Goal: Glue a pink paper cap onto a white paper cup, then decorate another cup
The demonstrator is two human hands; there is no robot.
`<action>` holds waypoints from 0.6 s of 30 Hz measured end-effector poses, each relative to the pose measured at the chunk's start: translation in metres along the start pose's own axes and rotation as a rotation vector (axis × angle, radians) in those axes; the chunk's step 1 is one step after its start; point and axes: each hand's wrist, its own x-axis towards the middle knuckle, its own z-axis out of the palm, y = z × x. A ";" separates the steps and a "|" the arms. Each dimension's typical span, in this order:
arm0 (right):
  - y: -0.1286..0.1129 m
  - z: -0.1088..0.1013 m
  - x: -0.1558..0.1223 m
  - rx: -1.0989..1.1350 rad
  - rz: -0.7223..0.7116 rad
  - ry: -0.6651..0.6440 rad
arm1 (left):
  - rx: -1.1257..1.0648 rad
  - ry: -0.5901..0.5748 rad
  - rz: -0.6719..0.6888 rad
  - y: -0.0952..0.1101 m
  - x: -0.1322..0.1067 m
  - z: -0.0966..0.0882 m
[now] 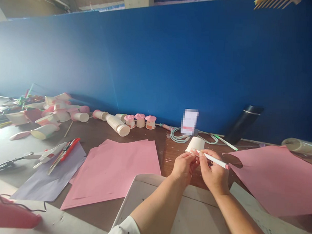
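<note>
- Right hand [215, 176]: grasps a white pen [216, 160] above the table [167, 155], toward its back edge.
- Left hand [182, 167]: bunched at the pen's tip; cannot tell whether it grips anything.
- Paper cup [197, 143]: inverted beyond both hands, near that edge.

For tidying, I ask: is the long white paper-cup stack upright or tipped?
Tipped: the cup stack lies lengthwise on the brown table.
</note>
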 end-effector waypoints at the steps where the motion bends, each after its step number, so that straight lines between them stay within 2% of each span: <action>1: 0.000 0.000 0.000 0.002 -0.008 0.002 | -0.002 0.001 0.001 0.000 0.000 0.000; 18: -0.005 -0.001 0.000 0.019 -0.031 -0.005 | 0.025 -0.039 0.025 -0.004 0.004 -0.006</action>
